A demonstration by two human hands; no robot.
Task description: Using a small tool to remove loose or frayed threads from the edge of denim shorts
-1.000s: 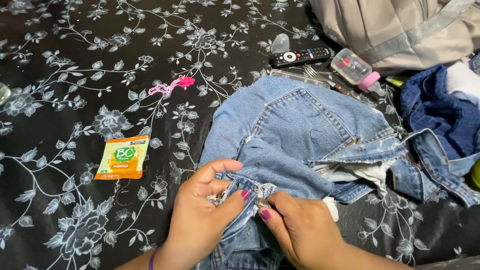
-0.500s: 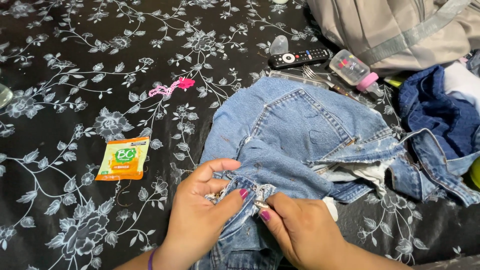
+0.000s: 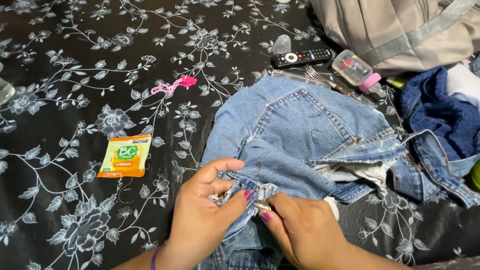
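We pinched the frayed edge of the jeans (image 3: 310, 135) with our left hand (image 3: 202, 220), thumb and fingers clenched on the denim low in the centre of the frame. Our right hand (image 3: 305, 235) sat just beside it, lower right of centre, its thumb and forefinger grasping a small silvery tool (image 3: 262, 204) whose tip touched the same frayed edge. We could not tell what kind of tool it was. The jeans lay crumpled on a black cloth (image 3: 75, 65) with a grey flower print, spreading from the bottom centre up toward the right.

Left of the jeans, in the middle left of the frame, lay an orange and green sachet (image 3: 125, 156), well apart from our hands. Above it, toward the upper centre, was a pink trinket (image 3: 175, 85). At the upper right, just past the jeans, lay a black remote (image 3: 301, 57), a fork (image 3: 320, 77) and a clear bottle (image 3: 357, 70) with a pink cap. A beige bag (image 3: 400, 25) filled the top right corner, and a dark blue garment (image 3: 435, 115) lay at the right edge.
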